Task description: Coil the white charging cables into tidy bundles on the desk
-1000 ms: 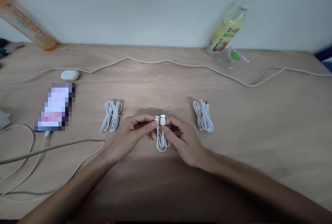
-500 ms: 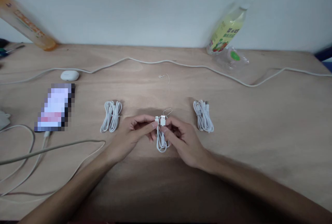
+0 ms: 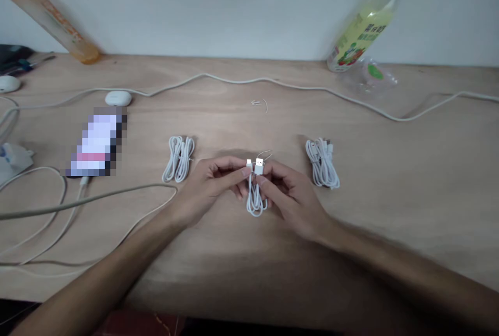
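Note:
Between my two hands is a coiled white USB cable (image 3: 255, 203), its two plugs pointing away from me side by side. My left hand (image 3: 218, 183) pinches it near the smaller plug, thumb on top. With thumb and fingers closed, my right hand (image 3: 290, 196) grips it by the larger USB-A plug. A thin white twist tie (image 3: 265, 153) sticks out behind the plugs. To the left lies a tied bundle of white cable (image 3: 178, 159). Another white cable bundle (image 3: 323, 163) rests to the right. The undersides of my fingers are hidden.
A phone (image 3: 97, 141) with a charging cord and a white earbud case (image 3: 118, 98) lie at left. One long white cord (image 3: 288, 84) crosses the table's back. An orange bottle (image 3: 58, 22) and a yellow-green bottle (image 3: 362, 32) stand by the wall. Small tie pieces (image 3: 260, 104) lie mid-table.
The whole view has shifted, so everything sits further right and higher in the picture. My hands keep the same hold on the cable, its plugs still side by side.

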`<state>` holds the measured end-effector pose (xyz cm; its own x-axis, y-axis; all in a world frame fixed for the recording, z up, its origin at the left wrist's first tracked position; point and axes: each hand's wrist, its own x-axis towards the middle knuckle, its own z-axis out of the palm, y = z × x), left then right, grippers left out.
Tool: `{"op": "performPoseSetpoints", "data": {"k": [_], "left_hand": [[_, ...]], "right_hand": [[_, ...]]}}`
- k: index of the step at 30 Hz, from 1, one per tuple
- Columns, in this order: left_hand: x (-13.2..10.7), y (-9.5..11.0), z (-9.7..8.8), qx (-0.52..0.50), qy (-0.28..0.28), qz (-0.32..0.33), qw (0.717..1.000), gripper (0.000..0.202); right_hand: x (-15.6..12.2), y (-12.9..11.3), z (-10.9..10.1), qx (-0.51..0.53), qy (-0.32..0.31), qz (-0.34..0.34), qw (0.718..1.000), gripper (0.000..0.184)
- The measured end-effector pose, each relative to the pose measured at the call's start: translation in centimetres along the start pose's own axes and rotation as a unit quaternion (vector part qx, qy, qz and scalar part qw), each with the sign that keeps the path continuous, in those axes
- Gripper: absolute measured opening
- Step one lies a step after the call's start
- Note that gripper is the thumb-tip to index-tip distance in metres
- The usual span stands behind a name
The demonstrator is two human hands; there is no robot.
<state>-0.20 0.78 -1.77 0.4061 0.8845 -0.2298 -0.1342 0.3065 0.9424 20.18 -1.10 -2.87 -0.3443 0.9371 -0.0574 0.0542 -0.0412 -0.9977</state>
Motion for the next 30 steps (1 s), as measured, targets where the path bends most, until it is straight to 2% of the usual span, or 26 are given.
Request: {"op": "performPoseSetpoints", "data": {"k": [6, 17, 30], "left_hand": [[0.1, -0.2, -0.1, -0.009, -0.001, 0.004, 1.0, 0.015], [0.1, -0.1, -0.2, -0.007, 0.008, 0.0, 1.0, 0.018], [-0.1, 0.9, 0.2, -0.01, 0.039, -0.055, 0.998, 0.016]], "right_hand": [[0.2, 0.0, 0.1, -0.005, -0.006, -0.026, 1.0, 0.029], [0.1, 0.0, 0.1, 0.003, -0.006, -0.01, 1.0, 0.026], [0.2, -0.1, 0.2, 0.027, -0.013, -0.017, 0.999, 0.022]]}}
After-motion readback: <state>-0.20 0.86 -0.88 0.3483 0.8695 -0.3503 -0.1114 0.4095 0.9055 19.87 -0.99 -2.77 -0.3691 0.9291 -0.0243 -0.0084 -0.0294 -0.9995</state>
